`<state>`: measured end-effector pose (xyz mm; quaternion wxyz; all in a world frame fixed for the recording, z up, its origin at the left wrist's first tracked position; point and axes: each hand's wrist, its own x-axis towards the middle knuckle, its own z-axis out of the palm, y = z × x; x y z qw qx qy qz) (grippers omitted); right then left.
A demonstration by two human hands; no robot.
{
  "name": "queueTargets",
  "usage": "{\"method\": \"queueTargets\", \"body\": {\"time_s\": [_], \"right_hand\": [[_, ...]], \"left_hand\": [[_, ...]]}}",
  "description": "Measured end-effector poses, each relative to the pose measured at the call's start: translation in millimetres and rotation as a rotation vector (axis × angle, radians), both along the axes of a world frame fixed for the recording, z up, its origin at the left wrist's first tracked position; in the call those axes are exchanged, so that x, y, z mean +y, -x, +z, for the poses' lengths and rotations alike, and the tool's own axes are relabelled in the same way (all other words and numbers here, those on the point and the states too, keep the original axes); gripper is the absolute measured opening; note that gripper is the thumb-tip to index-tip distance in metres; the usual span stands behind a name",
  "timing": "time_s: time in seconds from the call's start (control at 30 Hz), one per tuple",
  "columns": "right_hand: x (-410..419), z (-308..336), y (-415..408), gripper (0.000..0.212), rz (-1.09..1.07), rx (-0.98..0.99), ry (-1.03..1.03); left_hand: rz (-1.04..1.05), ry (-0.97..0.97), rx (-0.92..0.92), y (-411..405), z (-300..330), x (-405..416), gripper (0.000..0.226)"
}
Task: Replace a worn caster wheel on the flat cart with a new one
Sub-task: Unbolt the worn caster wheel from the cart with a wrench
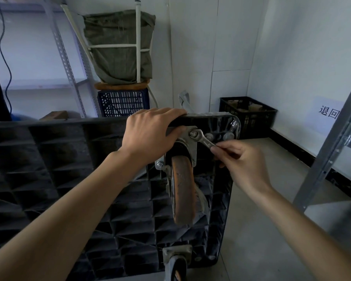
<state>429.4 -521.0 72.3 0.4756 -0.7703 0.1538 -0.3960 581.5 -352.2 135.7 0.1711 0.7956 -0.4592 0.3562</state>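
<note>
Nearest, at the bottom edge, a second caster (175,262) on the flat cart (49,169) is cut off by the frame, so only its plate and the top of its wheel show. The cart stands on its side, its black ribbed underside facing the camera. Two casters are visible in all; whether there are others cannot be told.

Farther up, near the cart's upper right corner, sits the worn caster wheel (183,187), orange-brown and scuffed, in a grey metal bracket. Two of the bracket's mounting bolts can be made out: one at its lower left and one at its upper right. A wrench (202,139) has its ring end on the upper right bolt (193,134).

The right hand (241,161) pinches the wrench's handle between thumb and curled fingers; the handle's end is hidden inside the hand. The left hand (152,134) grips the cart's top edge, fingers curled over it, thumb on the bracket.

Beyond stand two plastic crates: a blue crate (123,103) at centre, a black crate (248,116) in the right corner, its contents unclear.
</note>
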Motion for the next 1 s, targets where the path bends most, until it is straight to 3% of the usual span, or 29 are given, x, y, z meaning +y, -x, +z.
{"method": "queueTargets", "body": {"time_s": [0.17, 0.4, 0.5, 0.67, 0.83, 1.0], "right_hand": [[2.6, -1.8, -2.1, 0.006, -0.005, 0.052, 0.017], [-2.9, 78.5, 18.4, 0.015, -0.293, 0.270, 0.831], [1.8, 112.3, 13.7, 0.018, -0.248, 0.314, 1.136], [6.6, 144.0, 2.3, 0.021, -0.199, 0.376, 1.447], [-2.7, 139.7, 11.9, 0.015, -0.137, 0.314, 1.435], [-14.5, 98.8, 23.0, 0.013, -0.039, 0.248, 0.829]], "left_hand": [[-0.004, 0.005, -0.005, -1.1, -0.4, 0.3, 0.042], [0.001, 0.007, -0.002, -0.8, -0.4, 0.1, 0.040], [0.002, 0.004, 0.001, -0.4, -0.1, -0.3, 0.040], [0.006, 0.005, 0.004, -0.3, 0.0, -0.6, 0.041], [-0.004, 0.019, 0.004, -0.1, -0.5, -0.2, 0.040], [-0.010, 0.022, -0.005, 0.1, -0.5, 0.0, 0.040]]}}
